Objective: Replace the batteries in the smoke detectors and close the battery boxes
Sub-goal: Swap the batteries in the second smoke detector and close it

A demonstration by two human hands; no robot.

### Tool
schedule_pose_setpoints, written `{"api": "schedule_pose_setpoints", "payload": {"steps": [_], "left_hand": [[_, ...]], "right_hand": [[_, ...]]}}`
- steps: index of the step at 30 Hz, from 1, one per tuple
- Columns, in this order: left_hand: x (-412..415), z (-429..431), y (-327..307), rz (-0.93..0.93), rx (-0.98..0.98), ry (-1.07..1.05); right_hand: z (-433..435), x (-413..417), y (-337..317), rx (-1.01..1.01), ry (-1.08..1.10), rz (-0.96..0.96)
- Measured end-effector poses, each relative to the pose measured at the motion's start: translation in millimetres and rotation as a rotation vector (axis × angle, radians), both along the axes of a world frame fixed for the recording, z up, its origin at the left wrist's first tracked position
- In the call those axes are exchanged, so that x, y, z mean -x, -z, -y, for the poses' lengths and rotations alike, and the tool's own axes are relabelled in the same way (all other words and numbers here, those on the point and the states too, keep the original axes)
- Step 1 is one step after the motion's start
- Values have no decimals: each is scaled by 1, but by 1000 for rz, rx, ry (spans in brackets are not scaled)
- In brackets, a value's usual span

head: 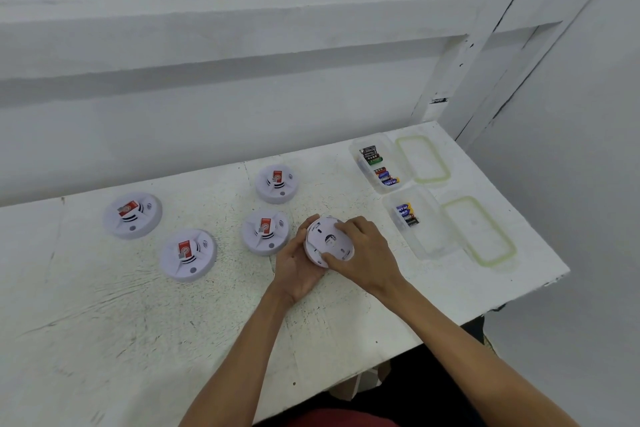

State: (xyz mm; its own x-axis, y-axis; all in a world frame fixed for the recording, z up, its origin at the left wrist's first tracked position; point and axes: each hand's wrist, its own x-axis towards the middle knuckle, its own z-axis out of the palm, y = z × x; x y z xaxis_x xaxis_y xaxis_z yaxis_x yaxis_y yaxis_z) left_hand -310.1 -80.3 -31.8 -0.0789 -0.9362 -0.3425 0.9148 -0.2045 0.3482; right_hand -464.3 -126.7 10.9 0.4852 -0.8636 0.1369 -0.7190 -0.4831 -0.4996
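Holding a white smoke detector (329, 241) back side up, both hands hover just above the white table (104, 322), right of its middle. The left hand (296, 269) cups it from below, fingers curled round the left rim. The right hand (363, 253) lies over the right side, thumb and fingertips pinching the back plate. Four other detectors lie face up to the left, each with a red label: far-left detector (132, 215), front detector (188, 254), middle detector (266, 232) and back detector (277, 183). To the right stand two open clear boxes, the far box (354, 158) and the near box (429, 243), both with batteries (407, 214) inside. The far lid (423, 159) and near lid (479, 230) lie just beside them.
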Motion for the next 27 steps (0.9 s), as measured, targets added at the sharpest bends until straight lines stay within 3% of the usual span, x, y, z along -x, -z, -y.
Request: {"api": "schedule_pose_setpoints", "payload": {"steps": [8, 13, 18, 27], "left_hand": [[1, 1, 10, 179, 71, 30], [5, 2, 8, 207, 27, -33], [7, 1, 8, 242, 11, -88], [5, 2, 10, 293, 26, -70]], "right_hand": [[-7, 2, -3, -71, 48, 97], [-24, 0, -7, -250, 280, 295], [-33, -5, -6, -274, 130, 298], [-22, 7, -8, -387, 144, 382]]}}
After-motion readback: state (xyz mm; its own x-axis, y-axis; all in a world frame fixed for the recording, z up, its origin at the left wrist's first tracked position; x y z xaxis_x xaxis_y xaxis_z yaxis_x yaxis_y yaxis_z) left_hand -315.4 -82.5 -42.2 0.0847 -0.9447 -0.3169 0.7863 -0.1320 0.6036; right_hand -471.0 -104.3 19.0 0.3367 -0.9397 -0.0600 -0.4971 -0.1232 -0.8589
